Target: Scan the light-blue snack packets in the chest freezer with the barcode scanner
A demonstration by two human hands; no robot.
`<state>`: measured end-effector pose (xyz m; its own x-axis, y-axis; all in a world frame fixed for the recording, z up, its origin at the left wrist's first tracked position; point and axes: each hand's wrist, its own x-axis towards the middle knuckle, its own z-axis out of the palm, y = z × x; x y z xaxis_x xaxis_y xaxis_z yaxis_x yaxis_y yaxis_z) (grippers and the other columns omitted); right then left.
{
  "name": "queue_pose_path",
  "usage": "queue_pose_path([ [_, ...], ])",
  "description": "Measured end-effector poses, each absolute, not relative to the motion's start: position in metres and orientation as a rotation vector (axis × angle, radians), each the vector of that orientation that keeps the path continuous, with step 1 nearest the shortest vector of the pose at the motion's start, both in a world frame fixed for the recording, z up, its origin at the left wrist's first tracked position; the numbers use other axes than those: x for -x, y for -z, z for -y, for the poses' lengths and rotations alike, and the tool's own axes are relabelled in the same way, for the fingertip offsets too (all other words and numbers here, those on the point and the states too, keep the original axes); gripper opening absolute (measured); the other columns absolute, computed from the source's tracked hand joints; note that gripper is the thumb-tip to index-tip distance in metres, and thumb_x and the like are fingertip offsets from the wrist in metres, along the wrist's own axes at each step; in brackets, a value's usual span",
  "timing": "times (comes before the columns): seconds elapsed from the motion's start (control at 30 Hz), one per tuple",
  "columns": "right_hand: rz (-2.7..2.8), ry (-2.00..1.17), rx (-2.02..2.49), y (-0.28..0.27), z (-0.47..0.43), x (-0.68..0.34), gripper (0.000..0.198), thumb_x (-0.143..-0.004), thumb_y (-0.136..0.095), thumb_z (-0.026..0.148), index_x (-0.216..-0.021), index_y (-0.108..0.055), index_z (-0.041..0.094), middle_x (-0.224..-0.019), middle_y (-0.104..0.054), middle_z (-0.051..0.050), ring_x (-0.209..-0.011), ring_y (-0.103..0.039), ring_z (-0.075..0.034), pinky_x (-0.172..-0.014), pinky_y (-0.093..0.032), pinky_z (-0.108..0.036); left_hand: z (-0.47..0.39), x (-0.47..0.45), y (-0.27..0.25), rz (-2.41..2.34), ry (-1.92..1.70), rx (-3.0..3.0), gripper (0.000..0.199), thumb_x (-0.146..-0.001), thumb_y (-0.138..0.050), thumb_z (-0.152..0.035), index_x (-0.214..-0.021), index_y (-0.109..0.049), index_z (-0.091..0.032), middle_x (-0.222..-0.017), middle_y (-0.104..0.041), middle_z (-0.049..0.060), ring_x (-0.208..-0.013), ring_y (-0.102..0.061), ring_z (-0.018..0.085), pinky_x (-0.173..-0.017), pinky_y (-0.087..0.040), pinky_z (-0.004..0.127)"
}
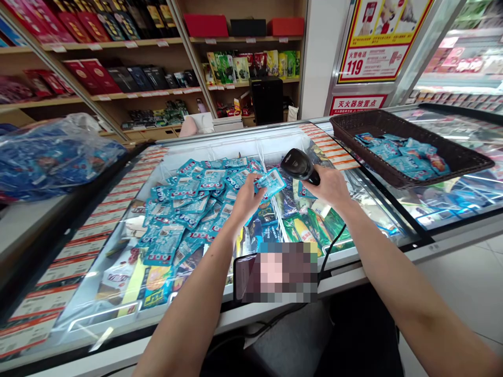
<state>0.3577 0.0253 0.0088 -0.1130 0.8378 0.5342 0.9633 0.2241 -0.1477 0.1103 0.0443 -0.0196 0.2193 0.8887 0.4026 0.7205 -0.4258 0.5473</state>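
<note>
Between the thumb and fingers of my left hand [248, 198] is a small blue snack packet [272, 183], its barcode side turned up. My right hand [332, 187] grips a black handheld barcode scanner [297, 163], whose head points left, just right of that packet. A dark cable [334, 243] runs down from below my right hand. Left of my left hand, a heap of similar blue packets [192, 191] covers the glass lid of a chest freezer [118, 272]. One more blue packet [305, 190] lies partly hidden below the scanner.
A phone [245, 277], partly blurred out, stands at the freezer's front edge. On the right, a brown woven basket [396, 175] holds more blue packets. A clear plastic bag [58, 157] full of packets sits at the left. Stocked shelves [243, 39] stand behind.
</note>
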Motion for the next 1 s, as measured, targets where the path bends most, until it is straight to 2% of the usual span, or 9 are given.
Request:
queue_pose_path([
  [0.2, 2.075, 0.264, 1.570, -0.0109, -0.0222, -0.3554, 0.034, -0.077, -0.051, 0.046, -0.094, -0.060, 0.018, -0.079, -0.067, -0.007, -0.074, -0.060, -0.022, -0.063, -0.039, -0.030, -0.0434, -0.1111, 0.0174, -1.534, -1.059, -2.065, 0.035, -0.081, -0.052, -0.036, -0.110, -0.040, -0.021, -0.080, -0.058, 0.003, -0.051, -0.052, 0.012, -0.053, -0.043, 0.027],
  [0.4, 2.184, 0.216, 1.510, -0.0103, -0.0183, -0.3506, 0.030, -0.077, -0.053, 0.045, -0.090, -0.060, 0.020, -0.079, -0.067, -0.005, -0.072, -0.060, -0.020, -0.060, -0.037, -0.028, -0.0414, -0.1128, 0.0170, -1.479, -1.072, -1.966, 0.035, -0.082, -0.051, -0.035, -0.112, -0.038, -0.022, -0.088, -0.058, 0.004, -0.052, -0.052, 0.010, -0.047, -0.042, 0.025],
  [0.67, 2.246, 0.174, 1.484, -0.0102, -0.0184, -0.3506, 0.028, -0.076, -0.054, 0.044, -0.090, -0.060, 0.020, -0.078, -0.067, -0.004, -0.071, -0.060, -0.021, -0.058, -0.035, -0.028, -0.0378, -0.1136, 0.0117, -1.501, -1.026, -1.960, 0.036, -0.083, -0.049, -0.036, -0.114, -0.037, -0.023, -0.096, -0.057, 0.005, -0.054, -0.054, 0.010, -0.048, -0.042, 0.024],
  [1.0, 2.255, 0.145, 1.498, -0.0098, -0.0200, -0.3512, 0.030, -0.075, -0.055, 0.043, -0.093, -0.061, 0.020, -0.077, -0.066, -0.005, -0.070, -0.058, -0.020, -0.058, -0.033, -0.028, -0.0385, -0.1145, 0.0119, -1.536, -1.012, -1.986, 0.038, -0.083, -0.049, -0.037, -0.116, -0.038, -0.022, -0.083, -0.058, 0.003, -0.050, -0.054, 0.012, -0.050, -0.043, 0.026],
])
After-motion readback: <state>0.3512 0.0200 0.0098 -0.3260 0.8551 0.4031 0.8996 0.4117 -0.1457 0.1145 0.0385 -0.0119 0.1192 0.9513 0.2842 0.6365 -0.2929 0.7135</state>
